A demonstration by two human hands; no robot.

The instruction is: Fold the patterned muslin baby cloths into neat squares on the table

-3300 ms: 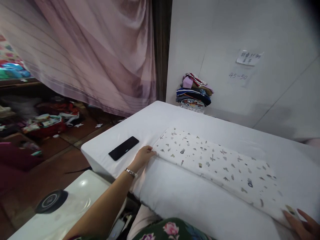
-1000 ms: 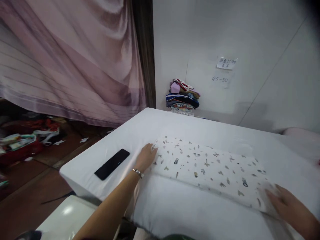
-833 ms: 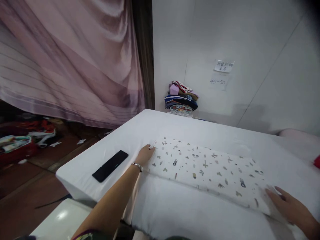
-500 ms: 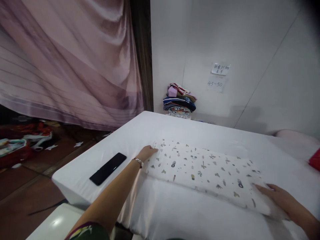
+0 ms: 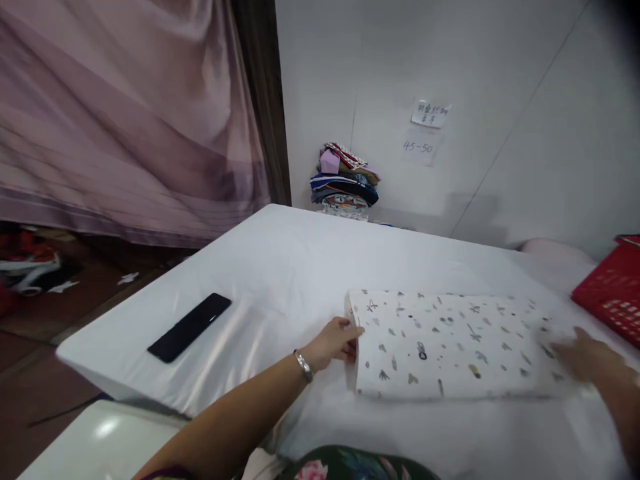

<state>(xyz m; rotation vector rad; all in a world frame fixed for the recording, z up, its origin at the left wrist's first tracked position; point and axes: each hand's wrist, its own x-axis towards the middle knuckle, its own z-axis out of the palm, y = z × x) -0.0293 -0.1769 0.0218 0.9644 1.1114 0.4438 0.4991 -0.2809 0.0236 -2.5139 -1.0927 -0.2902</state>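
A white cloth (image 5: 450, 347) printed with small leaves and insect-like motifs lies folded into a long flat rectangle on the white-covered table (image 5: 300, 267). At its left end, my left hand (image 5: 334, 343) pinches the folded edge, thumb on top and fingers at the side and underneath. A silver bracelet (image 5: 303, 365) circles that wrist. Over the cloth's right end is my right hand (image 5: 593, 357), smeared by motion, so its fingers cannot be made out. Whether it touches the cloth is unclear.
A black phone (image 5: 190, 327) lies on the table's left side. Stacked folded clothes (image 5: 345, 180) stand by the back wall, near paper notes (image 5: 423, 130). A red plastic basket (image 5: 613, 287) is at the right. A pale stool or bench top (image 5: 100, 433) sits at the lower left.
The cloth has shifted right in view and now lies straighter, its near edge almost level. My left hand has moved right and down with its left end. The camera has turned slightly right.
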